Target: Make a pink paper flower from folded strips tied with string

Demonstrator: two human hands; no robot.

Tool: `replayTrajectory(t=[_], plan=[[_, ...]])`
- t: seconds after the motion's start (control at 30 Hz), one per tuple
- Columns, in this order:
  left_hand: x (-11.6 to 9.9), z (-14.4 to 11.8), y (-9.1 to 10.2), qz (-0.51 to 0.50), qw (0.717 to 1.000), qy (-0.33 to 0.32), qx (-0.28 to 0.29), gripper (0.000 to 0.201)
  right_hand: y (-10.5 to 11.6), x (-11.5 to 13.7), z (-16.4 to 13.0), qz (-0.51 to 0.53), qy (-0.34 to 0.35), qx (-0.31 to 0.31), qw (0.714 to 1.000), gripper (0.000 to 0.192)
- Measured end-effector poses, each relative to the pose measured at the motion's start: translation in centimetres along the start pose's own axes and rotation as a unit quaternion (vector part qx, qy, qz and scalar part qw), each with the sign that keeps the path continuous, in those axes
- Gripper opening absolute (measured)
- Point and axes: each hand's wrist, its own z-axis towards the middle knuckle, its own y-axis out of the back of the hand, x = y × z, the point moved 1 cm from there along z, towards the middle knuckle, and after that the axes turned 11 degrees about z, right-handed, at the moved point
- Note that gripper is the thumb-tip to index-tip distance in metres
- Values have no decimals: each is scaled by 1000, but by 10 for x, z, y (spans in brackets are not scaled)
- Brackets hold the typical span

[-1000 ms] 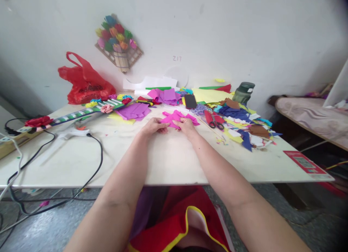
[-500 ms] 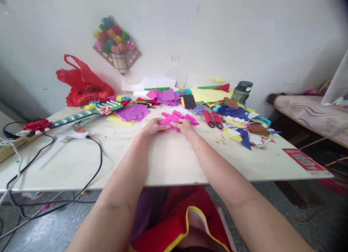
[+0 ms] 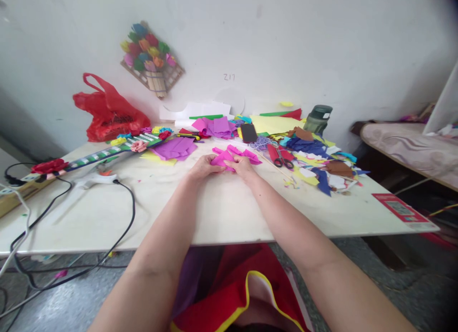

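My 2 hands, left hand (image 3: 202, 168) and right hand (image 3: 244, 166), pinch the pink paper (image 3: 229, 156) at mid-frame on the table (image 3: 229, 212), seemingly mid-fold, so next I probably need firm, even creasing, scissors (image 3: 282, 158) lying just right.

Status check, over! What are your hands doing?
Both hands, left and right, pinching pink paper. Scissors lie right of it. Nothing blocking.

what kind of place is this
Probably a home craft corner: a table strewn with coloured paper scraps, scissors, a paper flower decoration on the wall, and a bed alongside.
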Motion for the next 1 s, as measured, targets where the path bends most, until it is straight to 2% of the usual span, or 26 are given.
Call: replayTrajectory(t=[0.3,0.43,0.57,0.8,1.0], plan=[[-1,-2,0,-1,999,8,43,39,3,-9,6,-11,-3,-4,1000,39],[2,-2,6,20,1000,18,7,39,4,-8,6,-19,-9,-10,1000,38],[3,-1,8,3,999,-7,-41,39,2,-4,3,-13,-17,23,1000,41],[5,1,6,-22,999,-17,-31,36,1,-4,-1,-12,-26,57,998,37],[3,0,8,-55,996,-16,-63,34,-1,0,-4,10,-55,104,993,30]])
